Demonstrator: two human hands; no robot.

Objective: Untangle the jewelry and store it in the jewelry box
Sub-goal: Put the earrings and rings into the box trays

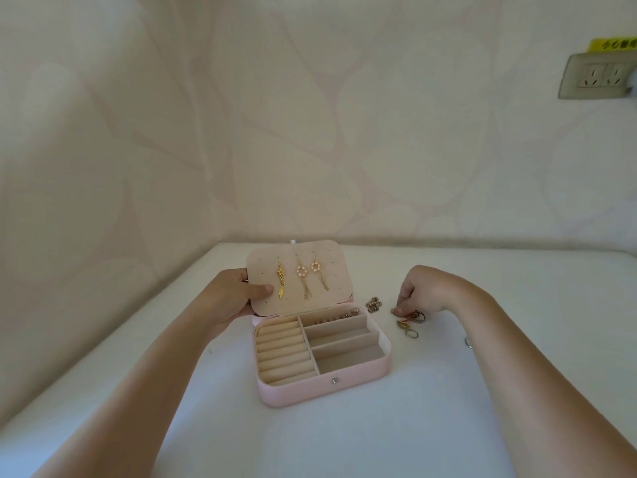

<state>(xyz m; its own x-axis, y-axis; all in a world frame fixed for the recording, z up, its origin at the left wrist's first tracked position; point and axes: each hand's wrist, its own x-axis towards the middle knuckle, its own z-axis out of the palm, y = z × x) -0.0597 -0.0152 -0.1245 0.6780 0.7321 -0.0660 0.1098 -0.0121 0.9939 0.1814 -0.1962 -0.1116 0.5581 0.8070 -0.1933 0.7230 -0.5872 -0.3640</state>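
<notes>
White bench point(344, 443), smooth and matte, running back into a corner of two walls. Pale wallpaper point(310, 132) with faint pinkish branch and leaf shapes on both walls. Grey double wall socket point(598, 77) high at the right, a yellow label point(615, 44) just above it, its print too blurred to read.

Pink jewelry box point(293, 391) open near the middle of the bench, a metal snap point(334, 381) on its front wall. Beige lining inside: ring rolls on the left, divided compartments on the right, some small studs in the rearmost compartment, too small to make out. Perforated beige earring panel point(331, 250) propped upright at the back, carrying a gold flower-and-leaf earring point(281, 282) and a pair of pink beaded hoop earrings point(308, 274) with tassels.

Left hand point(229, 301) gripping the panel's left edge, thumb pressed on its front face, fingers wrapped behind.

Right hand point(418, 293) lowered onto the bench to the right of the box, fingers point(400, 310) pinched together on a piece at the edge of a small tangle of jewelry point(410, 322) with loops and hooks. Beaded cluster point(374, 302) lying between box and tangle, apart from both. Small silver ring point(468, 342) on the bench beside the right forearm.
</notes>
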